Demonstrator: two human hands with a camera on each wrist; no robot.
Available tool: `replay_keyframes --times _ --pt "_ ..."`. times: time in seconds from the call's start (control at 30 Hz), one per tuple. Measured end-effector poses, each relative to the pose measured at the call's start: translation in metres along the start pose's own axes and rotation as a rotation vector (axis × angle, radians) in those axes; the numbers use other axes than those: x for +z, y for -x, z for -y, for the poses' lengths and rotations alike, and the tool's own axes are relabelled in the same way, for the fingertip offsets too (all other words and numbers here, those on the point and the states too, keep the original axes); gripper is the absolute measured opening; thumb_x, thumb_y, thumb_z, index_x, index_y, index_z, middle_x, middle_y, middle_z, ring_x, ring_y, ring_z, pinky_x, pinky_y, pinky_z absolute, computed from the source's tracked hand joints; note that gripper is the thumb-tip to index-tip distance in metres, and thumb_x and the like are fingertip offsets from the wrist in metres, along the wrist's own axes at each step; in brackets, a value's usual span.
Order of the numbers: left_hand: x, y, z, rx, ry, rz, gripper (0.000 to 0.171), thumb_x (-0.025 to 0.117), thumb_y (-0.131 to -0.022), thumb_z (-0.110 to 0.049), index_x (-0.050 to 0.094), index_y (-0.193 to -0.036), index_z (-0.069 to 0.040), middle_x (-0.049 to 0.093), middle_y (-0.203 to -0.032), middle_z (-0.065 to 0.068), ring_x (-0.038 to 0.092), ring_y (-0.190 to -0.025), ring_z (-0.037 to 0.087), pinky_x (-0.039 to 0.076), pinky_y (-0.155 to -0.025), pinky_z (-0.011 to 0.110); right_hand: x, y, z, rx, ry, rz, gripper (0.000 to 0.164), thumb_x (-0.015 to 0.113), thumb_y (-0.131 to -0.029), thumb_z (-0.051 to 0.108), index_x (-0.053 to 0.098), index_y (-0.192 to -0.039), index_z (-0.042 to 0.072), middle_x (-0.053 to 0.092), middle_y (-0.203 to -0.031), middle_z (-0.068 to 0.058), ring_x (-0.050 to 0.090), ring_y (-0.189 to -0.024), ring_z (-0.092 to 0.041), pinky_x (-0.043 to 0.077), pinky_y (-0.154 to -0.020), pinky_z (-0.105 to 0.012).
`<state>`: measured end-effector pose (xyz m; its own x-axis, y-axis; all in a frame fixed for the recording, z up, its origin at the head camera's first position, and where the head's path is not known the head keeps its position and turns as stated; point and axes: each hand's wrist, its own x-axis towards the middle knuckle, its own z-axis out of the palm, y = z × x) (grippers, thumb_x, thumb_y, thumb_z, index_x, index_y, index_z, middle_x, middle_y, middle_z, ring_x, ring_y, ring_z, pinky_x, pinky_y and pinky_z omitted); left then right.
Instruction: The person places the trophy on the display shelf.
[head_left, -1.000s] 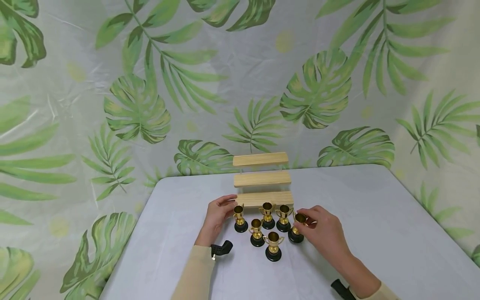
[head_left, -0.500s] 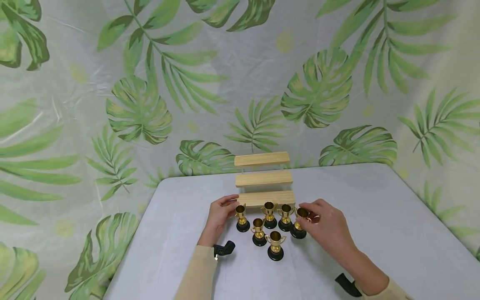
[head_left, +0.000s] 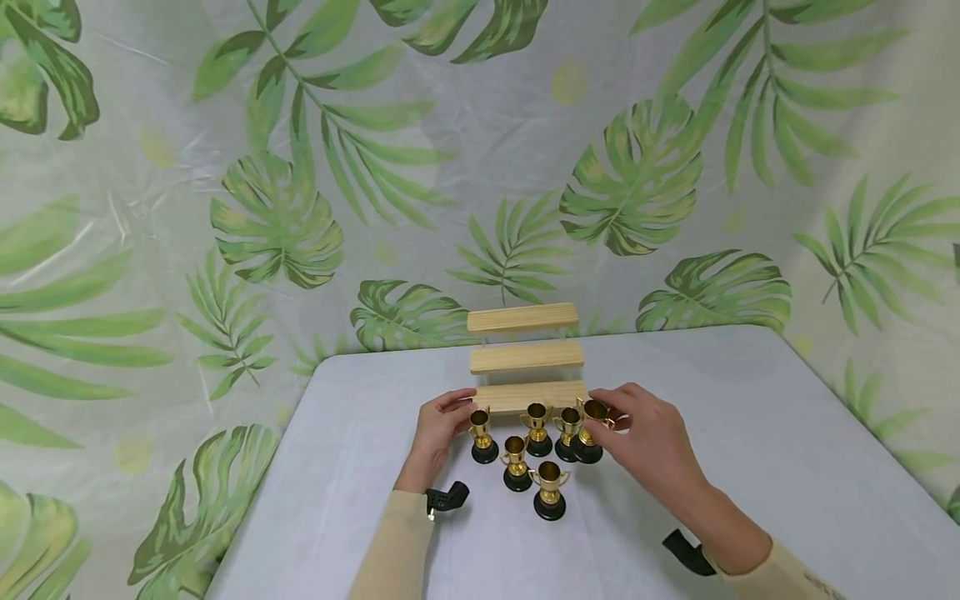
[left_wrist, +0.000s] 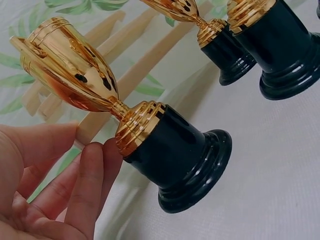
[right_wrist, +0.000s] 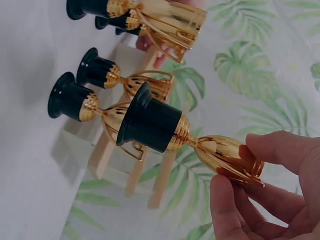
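Observation:
My right hand (head_left: 651, 435) pinches a small gold trophy cup (right_wrist: 152, 122) by its bowl, thumb on one side and fingers on the other. Its black base hangs lifted in the right wrist view, overlapping a neighbouring trophy (head_left: 567, 423) in the head view. At the left end of a three-step wooden display shelf (head_left: 528, 397), my left hand (head_left: 438, 425) grips the lowest plank's end between thumb and fingertips. Just beside those fingers a trophy (left_wrist: 165, 147) stands upright on the table. Other matching trophies, such as one in front (head_left: 550, 492), stand before the shelf.
A white cloth covers the table (head_left: 750, 433). Behind it hangs a leaf-patterned curtain (head_left: 480, 167). The shelf's upper planks (head_left: 525, 358) rise toward the back. Black wrist cameras (head_left: 447, 497) are strapped to both wrists.
My right hand has lifted its trophy from the table and moved it slightly forward and left, toward the shelf. My left hand stays at the plank's end.

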<state>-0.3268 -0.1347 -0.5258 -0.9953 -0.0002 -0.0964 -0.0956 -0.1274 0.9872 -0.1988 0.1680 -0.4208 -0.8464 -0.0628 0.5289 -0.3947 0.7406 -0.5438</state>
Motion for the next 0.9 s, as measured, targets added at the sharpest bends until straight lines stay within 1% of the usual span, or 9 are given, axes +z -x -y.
replay_keyframes --times 0.23,0.4,0.6,0.9 --pt "-0.002 -0.001 0.0 0.015 0.01 0.0 0.033 0.077 -0.088 -0.006 0.072 -0.12 -0.003 0.073 -0.106 0.012 0.07 -0.089 0.016 0.057 -0.074 0.028 0.001 -0.012 0.004 -0.034 -0.014 -0.015 0.035 0.086 -0.081 0.019 0.076 -0.113 0.009 0.068 -0.096 0.003 0.066 -0.075 -0.01 0.059 -0.067 -0.033" --pt "-0.001 -0.001 0.001 0.004 0.006 -0.004 0.032 0.078 -0.088 -0.006 0.073 -0.119 -0.004 0.073 -0.106 0.012 0.07 -0.088 0.016 0.058 -0.074 0.028 0.002 -0.017 0.004 -0.054 -0.028 -0.028 0.033 0.085 -0.082 0.018 0.076 -0.112 0.009 0.068 -0.095 0.003 0.065 -0.075 -0.01 0.059 -0.066 -0.031" --pt "0.0 -0.001 0.001 -0.002 0.007 0.0 0.033 0.077 -0.089 -0.006 0.072 -0.121 -0.002 0.073 -0.107 0.013 0.071 -0.088 0.015 0.058 -0.075 0.028 0.001 -0.022 0.008 -0.074 -0.027 -0.041 0.031 0.085 -0.082 0.019 0.076 -0.11 0.01 0.068 -0.095 0.003 0.066 -0.075 -0.009 0.058 -0.066 -0.03" --pt "-0.001 0.002 -0.003 -0.003 0.026 0.042 0.038 0.074 -0.091 -0.003 0.067 -0.127 0.003 0.072 -0.111 0.015 0.07 -0.087 0.013 0.058 -0.075 0.027 0.001 -0.031 0.015 -0.093 -0.052 -0.048 0.031 0.085 -0.081 0.017 0.077 -0.109 0.008 0.069 -0.095 0.002 0.066 -0.075 -0.01 0.059 -0.066 -0.029"
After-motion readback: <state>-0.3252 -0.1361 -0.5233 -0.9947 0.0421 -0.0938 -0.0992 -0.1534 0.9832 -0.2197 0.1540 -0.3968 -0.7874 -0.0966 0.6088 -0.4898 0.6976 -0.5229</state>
